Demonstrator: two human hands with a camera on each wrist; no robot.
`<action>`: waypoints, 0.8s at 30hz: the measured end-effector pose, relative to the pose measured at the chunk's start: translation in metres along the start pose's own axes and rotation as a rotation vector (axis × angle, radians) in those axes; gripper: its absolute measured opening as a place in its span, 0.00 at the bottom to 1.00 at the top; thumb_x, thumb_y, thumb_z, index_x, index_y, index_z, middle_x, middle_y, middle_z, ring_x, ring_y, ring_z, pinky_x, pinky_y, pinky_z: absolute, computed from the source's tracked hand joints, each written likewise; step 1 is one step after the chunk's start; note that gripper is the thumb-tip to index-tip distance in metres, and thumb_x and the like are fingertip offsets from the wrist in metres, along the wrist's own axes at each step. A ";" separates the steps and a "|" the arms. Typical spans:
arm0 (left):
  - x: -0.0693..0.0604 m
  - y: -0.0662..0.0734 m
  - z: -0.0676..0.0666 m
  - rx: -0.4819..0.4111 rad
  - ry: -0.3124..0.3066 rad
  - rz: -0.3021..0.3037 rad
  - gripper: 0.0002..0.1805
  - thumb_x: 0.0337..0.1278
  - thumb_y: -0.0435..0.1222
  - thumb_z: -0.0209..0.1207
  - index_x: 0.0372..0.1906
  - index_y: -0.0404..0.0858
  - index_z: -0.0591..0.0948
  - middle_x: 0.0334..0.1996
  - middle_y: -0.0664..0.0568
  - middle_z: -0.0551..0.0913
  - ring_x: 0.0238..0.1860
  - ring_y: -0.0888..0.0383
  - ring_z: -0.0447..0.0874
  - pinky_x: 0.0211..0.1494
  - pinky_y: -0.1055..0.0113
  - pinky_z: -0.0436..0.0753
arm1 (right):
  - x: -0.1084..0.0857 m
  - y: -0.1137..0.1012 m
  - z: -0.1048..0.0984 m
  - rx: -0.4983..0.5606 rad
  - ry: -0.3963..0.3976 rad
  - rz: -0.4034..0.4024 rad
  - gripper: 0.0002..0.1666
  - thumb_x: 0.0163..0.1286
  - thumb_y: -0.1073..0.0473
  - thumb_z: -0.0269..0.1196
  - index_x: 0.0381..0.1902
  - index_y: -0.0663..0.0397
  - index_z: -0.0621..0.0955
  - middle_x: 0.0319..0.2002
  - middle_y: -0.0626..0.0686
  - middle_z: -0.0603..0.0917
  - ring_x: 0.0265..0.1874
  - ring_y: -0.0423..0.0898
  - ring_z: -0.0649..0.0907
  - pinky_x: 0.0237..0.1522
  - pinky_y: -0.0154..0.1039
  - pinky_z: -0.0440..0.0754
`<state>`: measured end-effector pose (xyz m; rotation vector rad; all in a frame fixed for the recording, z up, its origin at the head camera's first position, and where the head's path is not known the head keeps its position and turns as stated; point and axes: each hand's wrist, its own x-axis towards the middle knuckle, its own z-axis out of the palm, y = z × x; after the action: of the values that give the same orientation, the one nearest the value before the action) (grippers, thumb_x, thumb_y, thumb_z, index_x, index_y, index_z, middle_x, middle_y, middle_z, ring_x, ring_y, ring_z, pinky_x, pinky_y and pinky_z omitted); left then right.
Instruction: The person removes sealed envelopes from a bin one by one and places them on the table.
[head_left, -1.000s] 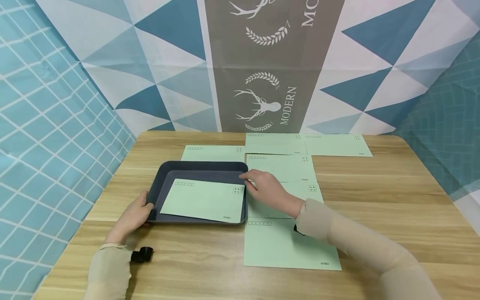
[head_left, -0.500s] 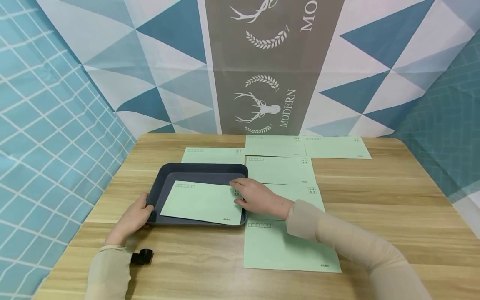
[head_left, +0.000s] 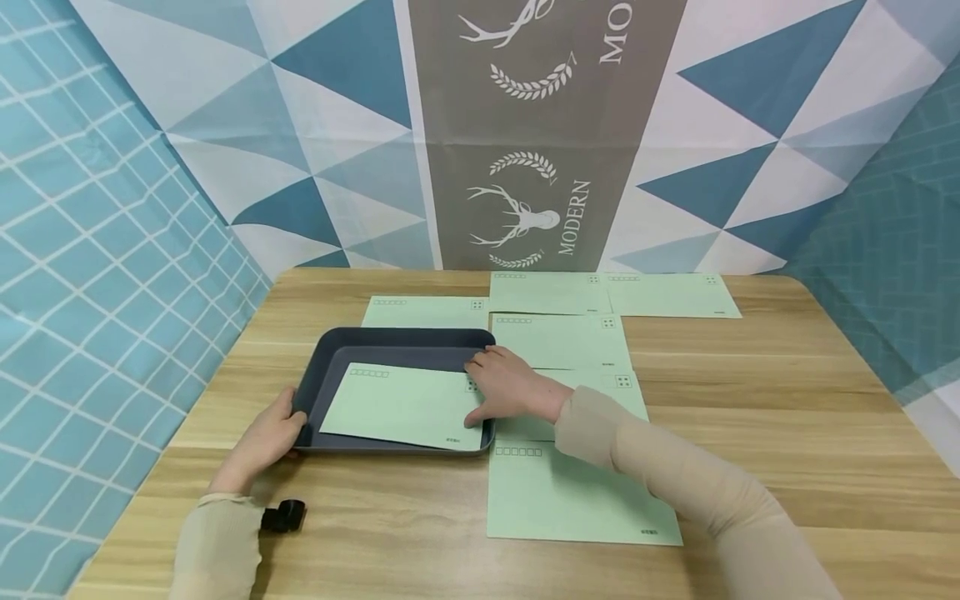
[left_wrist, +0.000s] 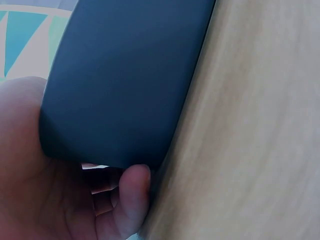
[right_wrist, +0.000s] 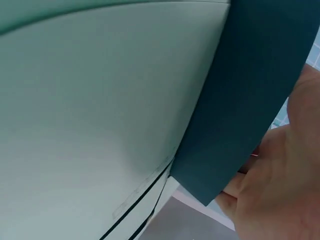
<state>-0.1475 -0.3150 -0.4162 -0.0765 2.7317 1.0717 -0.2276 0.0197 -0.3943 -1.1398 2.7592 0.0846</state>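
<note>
A dark tray [head_left: 405, 337] lies on the table with a pale green envelope [head_left: 397, 408] inside, its right end towards the tray's right wall. My left hand [head_left: 262, 437] grips the tray's near left corner; the left wrist view shows the thumb and curled fingers of the left hand [left_wrist: 75, 200] around the dark wall [left_wrist: 120, 85]. My right hand [head_left: 506, 387] reaches over the right wall, fingers and thumb spread apart over the envelope's right end. In the right wrist view the tray wall [right_wrist: 245, 95] hides the fingertips of the right hand [right_wrist: 285, 175]; contact with the envelope cannot be told.
Several more green envelopes lie flat: one [head_left: 427, 310] partly behind the tray, a column to its right down to the nearest envelope [head_left: 577, 492], and one [head_left: 675, 296] at the back right. A patterned cloth [head_left: 360, 133] hangs behind the table [head_left: 750, 400].
My right hand has moved from the tray's right rim inward over the envelope's right end, and its thumb has spread away from the fingers. The left hand and the tray have stayed put.
</note>
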 end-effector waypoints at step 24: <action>0.000 0.001 0.000 -0.003 -0.010 -0.013 0.25 0.62 0.32 0.35 0.62 0.25 0.53 0.53 0.24 0.65 0.41 0.42 0.74 0.26 0.64 0.79 | -0.001 -0.004 0.002 0.145 0.093 0.002 0.41 0.45 0.39 0.69 0.51 0.59 0.71 0.49 0.54 0.74 0.53 0.49 0.72 0.68 0.45 0.55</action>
<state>-0.1475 -0.3141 -0.4152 -0.0895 2.7176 1.0694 -0.2240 0.0180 -0.3963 -1.1308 2.7932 -0.1700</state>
